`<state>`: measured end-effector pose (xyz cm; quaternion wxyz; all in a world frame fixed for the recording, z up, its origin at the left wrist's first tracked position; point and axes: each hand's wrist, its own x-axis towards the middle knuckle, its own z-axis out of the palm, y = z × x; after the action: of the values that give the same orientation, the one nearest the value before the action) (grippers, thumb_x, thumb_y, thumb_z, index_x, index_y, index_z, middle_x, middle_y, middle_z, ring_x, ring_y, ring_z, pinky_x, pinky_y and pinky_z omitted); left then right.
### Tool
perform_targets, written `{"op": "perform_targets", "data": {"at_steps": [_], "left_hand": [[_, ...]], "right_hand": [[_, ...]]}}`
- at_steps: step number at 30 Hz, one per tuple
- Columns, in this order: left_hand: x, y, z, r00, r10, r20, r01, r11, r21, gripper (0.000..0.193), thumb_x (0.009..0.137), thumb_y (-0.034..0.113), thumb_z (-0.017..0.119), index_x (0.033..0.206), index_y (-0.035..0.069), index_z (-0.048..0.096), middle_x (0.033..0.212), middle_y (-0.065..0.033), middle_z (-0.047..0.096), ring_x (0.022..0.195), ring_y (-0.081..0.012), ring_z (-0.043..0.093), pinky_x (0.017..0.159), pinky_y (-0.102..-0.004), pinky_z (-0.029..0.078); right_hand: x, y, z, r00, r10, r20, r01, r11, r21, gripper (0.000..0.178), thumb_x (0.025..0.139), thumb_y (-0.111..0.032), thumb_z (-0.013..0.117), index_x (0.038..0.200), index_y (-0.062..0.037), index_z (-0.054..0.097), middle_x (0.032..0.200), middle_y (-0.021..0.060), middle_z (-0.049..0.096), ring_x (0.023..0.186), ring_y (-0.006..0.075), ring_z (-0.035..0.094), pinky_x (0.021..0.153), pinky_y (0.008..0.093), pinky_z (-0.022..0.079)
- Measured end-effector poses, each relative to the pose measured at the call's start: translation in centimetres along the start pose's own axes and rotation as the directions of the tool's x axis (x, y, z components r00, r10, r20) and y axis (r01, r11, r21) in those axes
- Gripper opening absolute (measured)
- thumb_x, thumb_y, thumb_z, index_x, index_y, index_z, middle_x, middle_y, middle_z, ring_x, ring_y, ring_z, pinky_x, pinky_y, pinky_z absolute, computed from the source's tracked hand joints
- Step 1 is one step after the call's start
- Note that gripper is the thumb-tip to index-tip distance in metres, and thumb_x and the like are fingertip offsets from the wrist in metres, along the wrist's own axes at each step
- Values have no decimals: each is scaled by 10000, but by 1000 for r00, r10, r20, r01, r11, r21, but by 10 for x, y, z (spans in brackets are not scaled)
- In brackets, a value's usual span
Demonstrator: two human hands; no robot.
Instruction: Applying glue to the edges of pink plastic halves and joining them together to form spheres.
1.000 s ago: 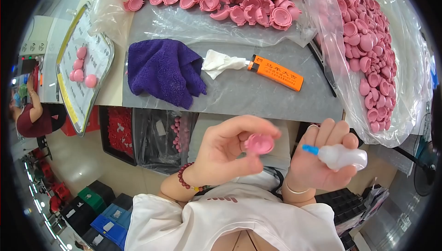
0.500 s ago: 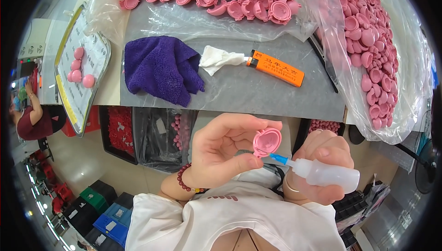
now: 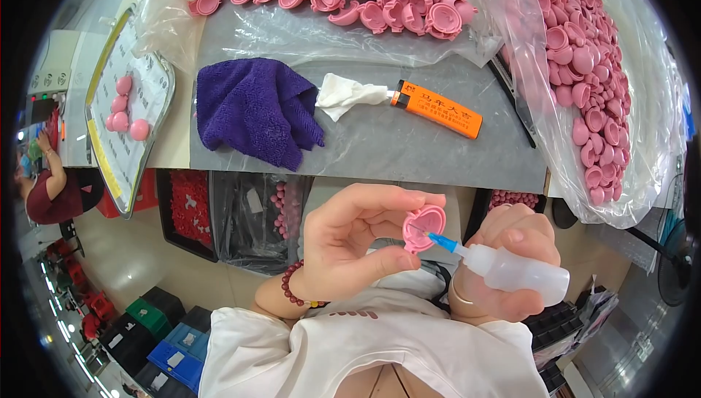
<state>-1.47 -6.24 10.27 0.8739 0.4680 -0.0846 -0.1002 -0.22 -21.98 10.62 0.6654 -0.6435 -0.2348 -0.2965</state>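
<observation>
My left hand (image 3: 350,241) is closed on a small pink plastic shell (image 3: 424,227), pinched between thumb and fingers with its hollow side showing. In my right hand (image 3: 522,241) is a translucent white squeeze bottle (image 3: 522,274) with a blue needle tip (image 3: 443,242), lying nearly level and pointing left. The thin needle reaches over the hollow of the shell; whether it touches the inside I cannot tell. Both hands are in front of the table's near edge, above my lap.
On the grey table (image 3: 365,146) lie a purple cloth (image 3: 255,112), a white tissue (image 3: 349,96) and an orange box-shaped object (image 3: 439,109). Pink shells (image 3: 394,4) heap on plastic at the back, more (image 3: 595,106) at right. A tray (image 3: 139,98) with several pink balls stands left.
The needle tip has moved up and left, from the shell's lower edge to over its hollow. The shell has tilted slightly; both hands stay in nearly the same place.
</observation>
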Motion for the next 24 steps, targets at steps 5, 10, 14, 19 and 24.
{"op": "perform_targets", "data": {"at_steps": [5, 10, 14, 19, 24], "left_hand": [[1, 0, -2, 999, 30, 14, -31, 999, 43, 492, 649, 56, 704, 1043, -24, 420, 1049, -273, 501, 914, -217, 558, 767, -292, 464], [1, 1, -2, 997, 71, 38, -75, 991, 114, 484, 633, 41, 713, 1027, -32, 443, 1044, -264, 503, 929, -234, 550, 778, -305, 465], [2, 3, -4, 993, 105, 43, -112, 972, 206, 487, 618, 29, 719, 1026, -34, 461, 1040, -265, 506, 921, -242, 552, 765, -302, 465], [5, 4, -9, 930, 321, 178, -361, 711, 603, 491, 593, 3, 724, 1022, -35, 486, 1001, -266, 530, 894, -249, 563, 727, -292, 464], [3, 0, -11, 904, 400, 154, -418, 748, 516, 446, 609, 33, 721, 996, -21, 506, 990, -258, 540, 835, -260, 584, 698, -296, 477]], "right_hand": [[2, -1, -3, 999, -6, -40, 8, 998, 56, 598, 821, -506, 376, 941, 62, 521, 595, 40, 386, 420, 91, 348, 348, 219, 200], [3, -1, -4, 999, 16, -40, -16, 1000, 3, 607, 813, -510, 395, 896, 77, 526, 625, 71, 446, 437, 120, 387, 361, 239, 255], [3, 2, -1, 999, -28, -33, 26, 998, -53, 597, 825, -497, 364, 930, 66, 529, 579, 39, 376, 414, 99, 346, 351, 222, 204], [1, 4, 0, 1000, -25, -9, 25, 999, -43, 598, 822, -499, 368, 950, 63, 526, 595, 46, 386, 428, 105, 355, 358, 224, 212], [10, 8, -6, 997, -24, -77, 30, 997, 76, 534, 802, -409, 444, 1080, 47, 454, 750, 95, 453, 578, 136, 432, 463, 232, 314]]}}
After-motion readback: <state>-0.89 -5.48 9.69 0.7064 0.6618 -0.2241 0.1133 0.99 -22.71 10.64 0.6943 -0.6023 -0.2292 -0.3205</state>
